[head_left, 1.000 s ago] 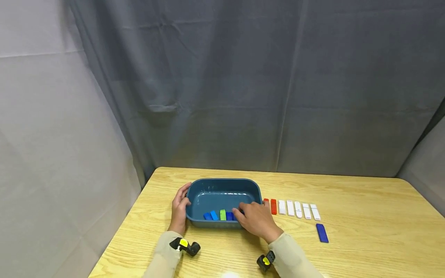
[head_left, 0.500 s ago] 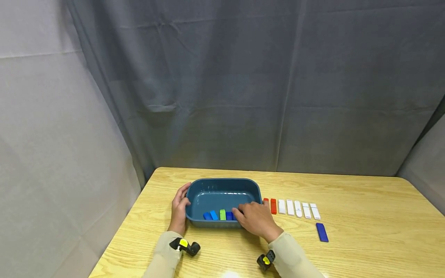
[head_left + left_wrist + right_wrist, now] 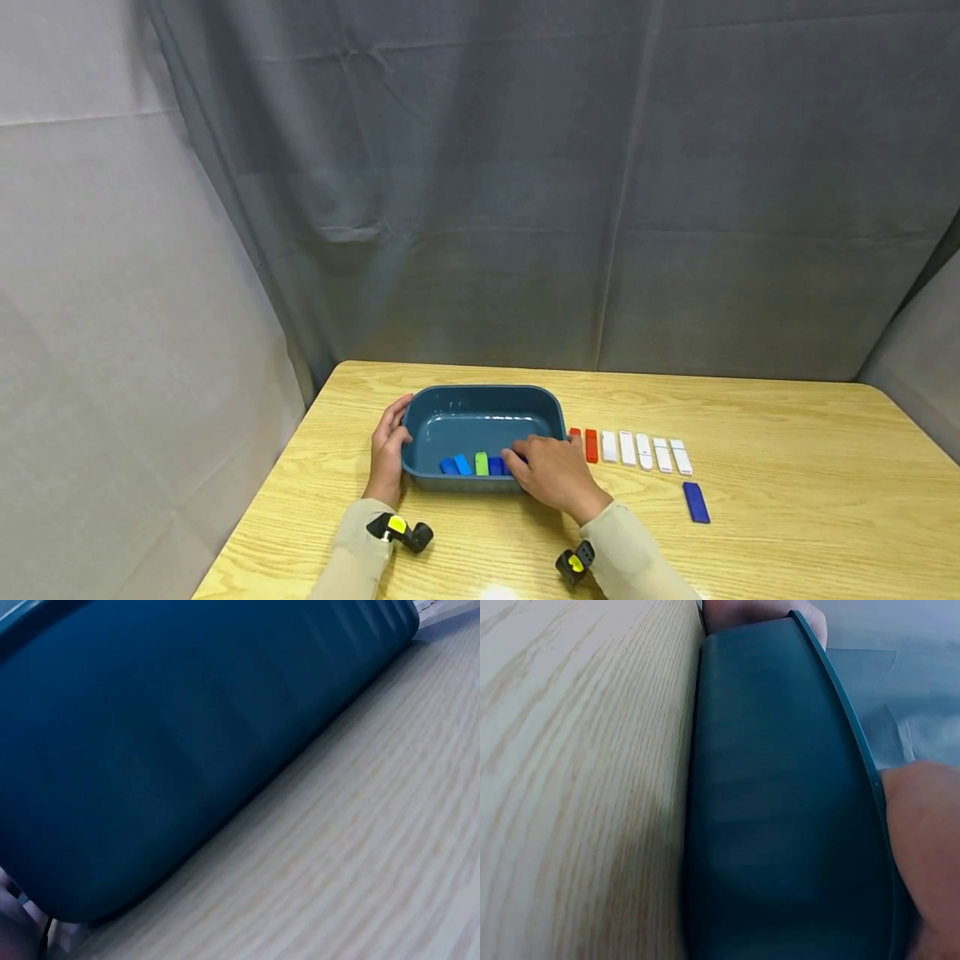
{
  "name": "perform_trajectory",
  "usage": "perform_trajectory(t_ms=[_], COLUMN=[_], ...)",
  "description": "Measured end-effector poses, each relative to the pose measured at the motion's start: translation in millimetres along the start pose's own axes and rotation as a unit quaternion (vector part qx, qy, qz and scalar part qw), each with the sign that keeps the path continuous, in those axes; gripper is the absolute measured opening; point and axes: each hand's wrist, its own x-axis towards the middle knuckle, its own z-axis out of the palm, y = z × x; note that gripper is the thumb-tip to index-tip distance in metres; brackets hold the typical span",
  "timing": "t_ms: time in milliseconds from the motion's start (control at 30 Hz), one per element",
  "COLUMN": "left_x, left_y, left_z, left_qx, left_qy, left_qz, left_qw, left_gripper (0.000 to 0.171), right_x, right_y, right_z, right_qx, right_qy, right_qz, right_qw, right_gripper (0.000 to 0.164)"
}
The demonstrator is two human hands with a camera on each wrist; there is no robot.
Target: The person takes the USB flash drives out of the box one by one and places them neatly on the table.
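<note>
A deep teal dish (image 3: pixel 468 482) stands on the table in front of me. My left hand (image 3: pixel 386 454) grips its left end, thumb over the rim and fingers along the outside. My right hand (image 3: pixel 555 475) lies over the front right corner, fingers bent inside the wall; their tips are partly hidden. Along the dish's inner front edge lie small flat sticks that look like USB flash drives: a blue stick (image 3: pixel 447 467), a brighter blue stick (image 3: pixel 462 464), a green stick (image 3: pixel 482 464) and dark blue ones (image 3: pixel 496 466) beside my right thumb. Whether that hand pinches anything is unclear.
Right of the dish, a row holds two red sticks (image 3: pixel 592 446) and several white sticks (image 3: pixel 627 448). A dark blue stick (image 3: pixel 696 502) lies apart, nearer the front. The wooden table (image 3: pixel 795 467) ends at a grey curtain (image 3: pixel 480 208) behind and a pale one (image 3: pixel 135 333) on the left.
</note>
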Motion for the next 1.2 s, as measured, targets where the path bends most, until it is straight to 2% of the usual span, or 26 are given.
perform_trajectory(t_ms=[300, 933, 1200], left_x=[-1.3, -1.6, -1.3], left_y=[0.8, 1.3, 0.2], left_z=[0.4, 0.8, 0.6], left_qx=[-0.002, -0.006, -0.001], left_qy=[-0.001, -0.002, -0.003], left_qz=[0.009, 0.009, 0.008], left_qw=[1.0, 0.9999, 1.0], left_gripper=[0.061, 0.06, 0.062], right_x=[-0.6, -1.0, 0.5], right_y=[0.8, 1.2, 4.8], right_z=[0.2, 2.2, 5.1], right_qx=[0.006, 0.024, 0.078], right_qy=[0.009, 0.017, 0.04], right_qz=[-0.004, 0.006, 0.019], right_qw=[1.0, 1.0, 0.996], right_gripper=[0.036, 0.03, 0.018])
